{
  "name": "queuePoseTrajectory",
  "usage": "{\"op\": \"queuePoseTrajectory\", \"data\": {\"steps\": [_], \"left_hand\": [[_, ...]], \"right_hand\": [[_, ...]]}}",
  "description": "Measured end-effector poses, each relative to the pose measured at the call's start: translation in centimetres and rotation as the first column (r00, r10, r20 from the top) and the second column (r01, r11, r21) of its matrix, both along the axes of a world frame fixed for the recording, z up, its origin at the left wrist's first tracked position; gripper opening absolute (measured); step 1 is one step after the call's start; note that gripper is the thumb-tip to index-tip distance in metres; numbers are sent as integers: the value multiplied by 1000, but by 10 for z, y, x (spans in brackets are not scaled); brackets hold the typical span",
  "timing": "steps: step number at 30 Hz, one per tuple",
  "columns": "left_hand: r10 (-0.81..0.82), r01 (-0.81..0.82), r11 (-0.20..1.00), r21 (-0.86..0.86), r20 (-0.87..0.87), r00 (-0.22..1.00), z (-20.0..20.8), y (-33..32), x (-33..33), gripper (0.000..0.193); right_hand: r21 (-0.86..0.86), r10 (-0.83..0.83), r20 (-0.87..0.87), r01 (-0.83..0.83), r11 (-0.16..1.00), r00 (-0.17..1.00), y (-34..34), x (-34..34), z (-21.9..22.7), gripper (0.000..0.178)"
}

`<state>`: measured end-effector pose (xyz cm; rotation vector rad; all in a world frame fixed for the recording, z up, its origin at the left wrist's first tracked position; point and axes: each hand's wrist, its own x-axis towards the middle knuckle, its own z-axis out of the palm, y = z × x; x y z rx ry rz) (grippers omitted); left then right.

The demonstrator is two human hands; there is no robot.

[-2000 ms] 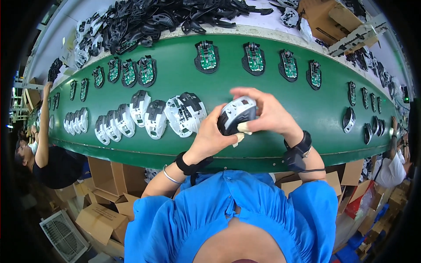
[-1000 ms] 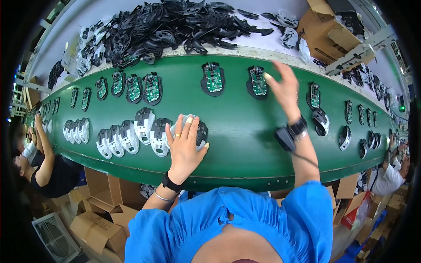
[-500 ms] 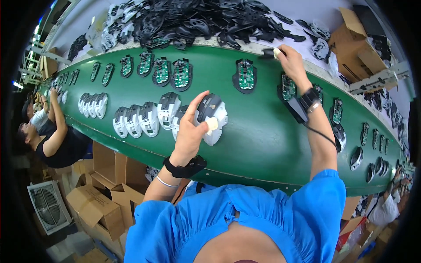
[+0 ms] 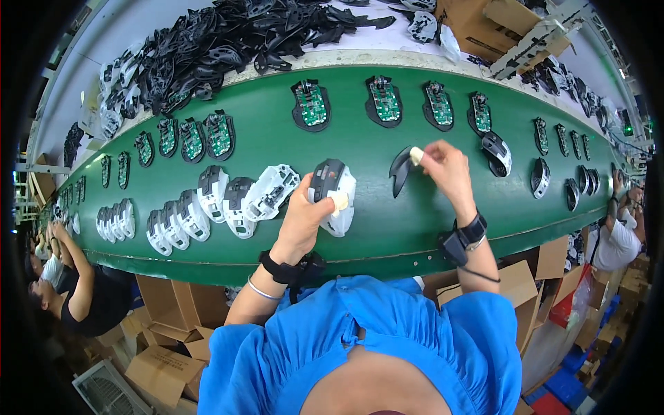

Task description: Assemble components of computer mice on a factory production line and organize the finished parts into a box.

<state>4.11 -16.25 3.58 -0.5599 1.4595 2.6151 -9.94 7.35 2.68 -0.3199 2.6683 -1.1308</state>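
My left hand grips a grey-and-white mouse top shell, its thumb in a pale finger cot pressed on the near side. To the right, my right hand pinches a thin black curved side piece between thumb and finger, held above the green belt and apart from the shell. Left of my left hand lie another shell showing its inner side and a grey-and-white shell. Beyond my hands, a black mouse base with a green circuit board rests on the belt.
A green conveyor belt crosses the view, with rows of bases and shells along it. Behind it lies a heap of black plastic parts. Cardboard boxes stand below the near edge. Co-workers sit at both ends.
My right hand has come back from the belt's far edge toward the left hand, bringing the black piece. My left hand keeps hold of the shell. The view has shifted.
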Motion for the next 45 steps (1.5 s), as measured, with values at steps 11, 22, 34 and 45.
{"op": "queuePoseTrajectory", "data": {"steps": [11,22,34,45], "left_hand": [[205,-205,979,5,-41,978,-6,-9,-10,30],[262,-266,964,-11,-152,953,0,-15,-7,35],[79,-111,985,-129,-228,970,29,-21,-5,55],[-36,-40,977,-208,-345,938,23,-26,-11,66]], "right_hand": [[-835,357,386,158,527,850,-65,44,24,14],[-723,432,346,-58,689,833,-104,58,38,17],[-895,577,401,170,413,711,-106,49,39,22],[-889,463,283,49,455,840,-104,58,43,15]]}}
